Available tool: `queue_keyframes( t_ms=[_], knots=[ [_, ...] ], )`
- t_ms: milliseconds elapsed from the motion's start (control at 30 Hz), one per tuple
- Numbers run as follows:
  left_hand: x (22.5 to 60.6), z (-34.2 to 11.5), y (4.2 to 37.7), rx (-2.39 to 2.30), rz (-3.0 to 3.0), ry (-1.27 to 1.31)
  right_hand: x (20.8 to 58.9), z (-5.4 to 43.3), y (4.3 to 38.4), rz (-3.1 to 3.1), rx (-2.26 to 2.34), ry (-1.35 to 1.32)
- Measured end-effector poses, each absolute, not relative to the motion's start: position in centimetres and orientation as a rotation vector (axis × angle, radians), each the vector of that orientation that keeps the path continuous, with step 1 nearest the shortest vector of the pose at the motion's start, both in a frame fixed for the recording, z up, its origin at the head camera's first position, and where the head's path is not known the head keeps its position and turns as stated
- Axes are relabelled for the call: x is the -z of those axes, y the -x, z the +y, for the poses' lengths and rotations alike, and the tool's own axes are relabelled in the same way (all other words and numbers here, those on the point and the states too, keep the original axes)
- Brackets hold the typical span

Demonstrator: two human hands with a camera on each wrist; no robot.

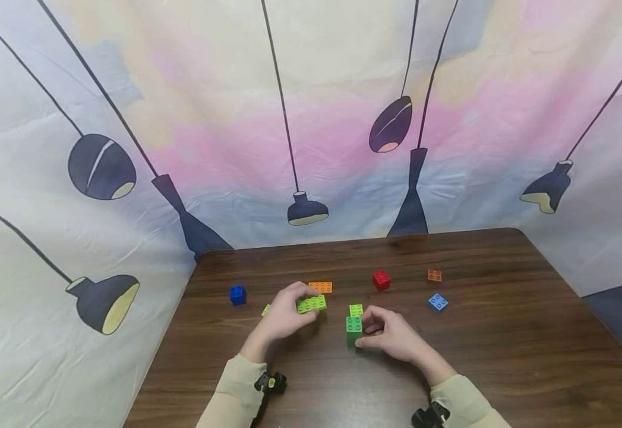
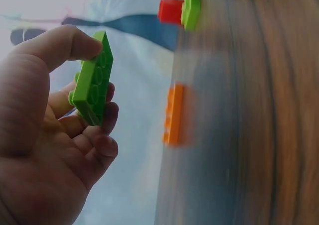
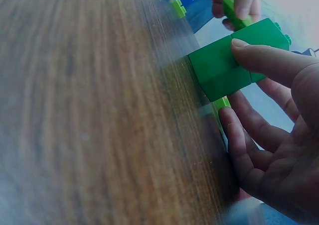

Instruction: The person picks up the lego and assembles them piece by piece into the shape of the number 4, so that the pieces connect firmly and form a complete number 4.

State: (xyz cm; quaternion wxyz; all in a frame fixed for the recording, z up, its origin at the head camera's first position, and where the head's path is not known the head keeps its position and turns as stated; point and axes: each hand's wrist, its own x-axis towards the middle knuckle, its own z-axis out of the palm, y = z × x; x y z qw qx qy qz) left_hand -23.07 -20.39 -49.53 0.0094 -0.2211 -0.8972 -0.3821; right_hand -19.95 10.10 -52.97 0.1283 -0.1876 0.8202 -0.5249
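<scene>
My left hand (image 1: 284,314) pinches a flat lime-green toy brick (image 1: 311,304) between thumb and fingers. In the left wrist view this lime brick (image 2: 94,80) is tilted, its hollow underside partly showing. My right hand (image 1: 393,334) holds a green toy brick stack (image 1: 353,330) upright. The right wrist view shows a seam across the green stack (image 3: 229,60), with the thumb on one face and the fingers behind. Just beyond the stack lies a small lime brick (image 1: 356,309), partly hidden. Another lime piece (image 1: 265,310) shows beside the left hand, mostly covered by it.
Farther back on the brown wooden table (image 1: 503,345) lie an orange plate brick (image 1: 321,287) and a red brick (image 1: 381,280). A blue brick (image 1: 238,295) sits at left. To the right are a light-blue piece (image 1: 438,302) and a brownish-orange piece (image 1: 435,275). A printed cloth (image 1: 337,89) hangs behind.
</scene>
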Motion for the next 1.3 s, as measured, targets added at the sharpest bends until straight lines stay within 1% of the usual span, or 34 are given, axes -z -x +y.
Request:
queue_keyframes(
  t_ms=[400,633,1300],
  knots=[
    [48.2,-17.1,20.7,1.233,-2.714,0.916,53.0,9.9,19.8,2.377,1.544,0.54],
    [47.9,-15.5,20.1,1.144,-2.689,1.1,53.1,9.8,19.9,2.377,1.544,0.571],
    [47.7,-13.9,19.7,0.935,-2.76,1.075,53.2,9.9,19.9,2.38,1.545,0.563]
  ],
)
